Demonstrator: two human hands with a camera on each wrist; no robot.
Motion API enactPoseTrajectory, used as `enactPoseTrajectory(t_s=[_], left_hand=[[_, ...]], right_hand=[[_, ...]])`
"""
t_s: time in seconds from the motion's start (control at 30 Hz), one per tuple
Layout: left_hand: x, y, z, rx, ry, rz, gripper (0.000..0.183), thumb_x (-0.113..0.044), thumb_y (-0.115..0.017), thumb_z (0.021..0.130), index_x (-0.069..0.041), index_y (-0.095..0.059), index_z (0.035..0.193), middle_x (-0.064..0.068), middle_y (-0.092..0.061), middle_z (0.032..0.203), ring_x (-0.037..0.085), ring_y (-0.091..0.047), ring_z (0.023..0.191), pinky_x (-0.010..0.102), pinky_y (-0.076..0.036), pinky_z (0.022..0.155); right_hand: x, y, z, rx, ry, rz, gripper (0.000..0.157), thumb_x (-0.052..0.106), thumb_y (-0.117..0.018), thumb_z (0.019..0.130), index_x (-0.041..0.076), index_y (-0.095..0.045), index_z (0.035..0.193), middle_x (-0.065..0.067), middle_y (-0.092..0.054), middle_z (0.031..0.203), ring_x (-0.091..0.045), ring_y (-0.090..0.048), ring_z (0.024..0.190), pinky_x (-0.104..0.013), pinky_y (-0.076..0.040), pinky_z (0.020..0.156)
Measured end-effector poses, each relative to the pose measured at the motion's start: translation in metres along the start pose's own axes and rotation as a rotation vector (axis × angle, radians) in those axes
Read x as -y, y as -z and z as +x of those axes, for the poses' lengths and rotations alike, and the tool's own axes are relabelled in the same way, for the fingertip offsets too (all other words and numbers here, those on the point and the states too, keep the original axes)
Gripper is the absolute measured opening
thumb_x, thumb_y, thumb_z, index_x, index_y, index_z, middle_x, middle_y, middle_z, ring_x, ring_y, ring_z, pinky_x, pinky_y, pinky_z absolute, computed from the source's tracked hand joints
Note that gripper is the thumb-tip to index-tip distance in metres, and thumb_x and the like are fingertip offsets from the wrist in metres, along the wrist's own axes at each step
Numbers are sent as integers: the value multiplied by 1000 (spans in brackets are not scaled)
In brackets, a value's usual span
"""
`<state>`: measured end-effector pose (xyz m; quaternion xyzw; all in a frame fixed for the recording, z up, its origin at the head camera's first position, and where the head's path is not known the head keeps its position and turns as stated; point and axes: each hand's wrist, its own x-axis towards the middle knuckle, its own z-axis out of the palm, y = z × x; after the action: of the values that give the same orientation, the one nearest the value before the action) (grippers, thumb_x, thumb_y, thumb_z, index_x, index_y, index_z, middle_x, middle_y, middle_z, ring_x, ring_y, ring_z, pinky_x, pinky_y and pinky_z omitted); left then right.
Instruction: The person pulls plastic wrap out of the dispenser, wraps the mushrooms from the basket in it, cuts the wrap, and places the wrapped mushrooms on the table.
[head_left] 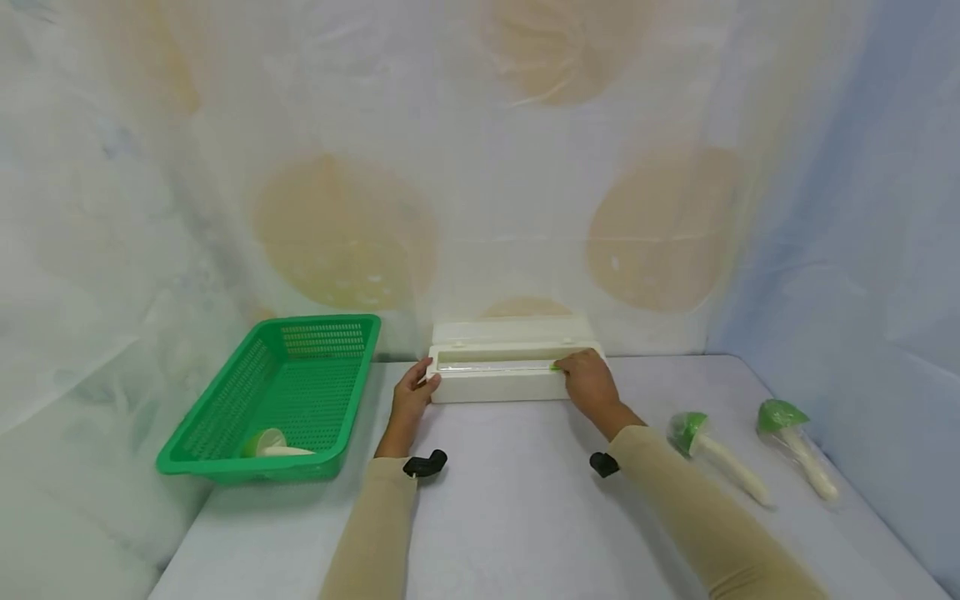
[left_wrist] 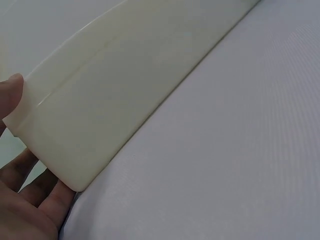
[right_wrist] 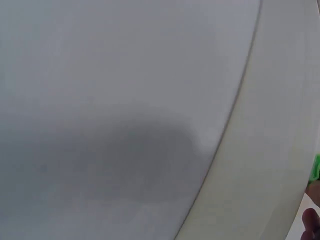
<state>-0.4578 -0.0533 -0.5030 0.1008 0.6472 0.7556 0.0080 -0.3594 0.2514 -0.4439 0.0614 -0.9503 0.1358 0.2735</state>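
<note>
A long white cling film dispenser box (head_left: pixel 495 388) stands at the back of the table with its lid (head_left: pixel 510 330) raised behind it. Along its opening runs a clear strip (head_left: pixel 487 367). My left hand (head_left: pixel 408 396) grips the box's left end; the left wrist view has the thumb (left_wrist: pixel 11 95) at the upper edge and the other fingers (left_wrist: pixel 57 200) against the end wall. Near the right end, my right hand (head_left: pixel 592 385) pinches a small green slide cutter (head_left: pixel 555 367), mostly covered by the fingers. Only fingertips and a bit of green show in the right wrist view.
To the left, a green plastic basket (head_left: pixel 347 417) contains a ladle (head_left: pixel 272 442) with a green and white bowl and white handle. Two film-wrapped ladles, one nearer (head_left: pixel 723 458) and one farther right (head_left: pixel 798 450), lie on the table. Plastic-covered walls (head_left: pixel 487 167) enclose the table.
</note>
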Motion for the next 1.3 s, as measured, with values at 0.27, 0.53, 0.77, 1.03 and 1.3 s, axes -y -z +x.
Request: enactPoseTrajectory(t_s=[0.27,0.53,0.77,1.03,1.3], left_hand=[[12,-19,-1,33,-1,6,53,-20,-69,92,-14,-51,142,10,-46,146,29,-47,127,43,-45,97],[13,-28,-8,44,-20,52,52,-18,-69,92,-15,-52,142,11,-38,151,34,-40,133,48,-41,100],[14,-21,-3,46,-41,47,51,-20,-68,93,-15,-53,141,8,-44,147,31,-44,129,47,-41,100],[10,-18,-7,24,-7,54,53,-24,-69,93,-14,-52,142,7,-44,147,30,-43,130,46,-38,103],[0,-25,-11,-61,-4,116,47,-17,-68,93,-9,-55,137,13,-50,142,32,-46,128,44,-41,101]], right_hand=[[91,-47,12,93,164,-179,46,-3,-63,81,11,-66,125,-2,-64,126,-25,-54,109,-42,-43,85],[144,-63,21,331,115,-212,54,16,-60,91,16,-49,144,1,-46,147,-23,-43,126,-45,-37,93],[136,-51,16,357,184,-98,51,6,-49,93,9,-46,145,-5,-45,147,-27,-41,132,-49,-38,102],[96,-29,-6,340,176,64,43,5,-57,94,5,-54,136,-9,-48,144,-28,-40,134,-41,-31,109],[53,7,-31,349,59,128,31,7,-59,94,7,-63,125,-8,-54,136,-28,-45,130,-42,-35,106]])
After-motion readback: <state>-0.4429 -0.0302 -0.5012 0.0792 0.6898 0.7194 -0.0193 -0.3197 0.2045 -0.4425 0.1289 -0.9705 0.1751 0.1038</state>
